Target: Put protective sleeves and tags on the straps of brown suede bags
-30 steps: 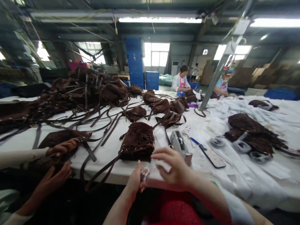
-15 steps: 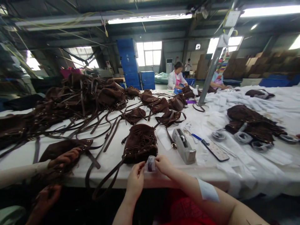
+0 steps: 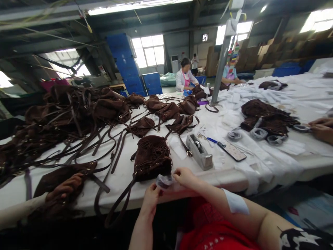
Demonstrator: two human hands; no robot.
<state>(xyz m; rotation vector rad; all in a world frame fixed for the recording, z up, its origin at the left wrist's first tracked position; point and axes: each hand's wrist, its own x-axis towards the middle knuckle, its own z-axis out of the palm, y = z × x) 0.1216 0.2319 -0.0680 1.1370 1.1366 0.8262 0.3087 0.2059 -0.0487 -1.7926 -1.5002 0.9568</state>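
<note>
A small dark roll in clear wrapping is held at the table's front edge. My left hand pinches its left side, and my right hand has closed fingers on the wrapping at its right. Just behind my hands lies a dark brown fringed bag, its strap hanging over the edge at the left. A grey tape dispenser stands to the right of the bag.
Brown bags and straps are heaped at the left, where a co-worker's hand touches one. A phone, wrapped rolls and a brown pile lie right. Another hand shows at the right edge.
The view has swung right and tilted. The wrapped roll has gone from upright to lying more sideways between my hands. A person's hand has come into view at the right edge.
</note>
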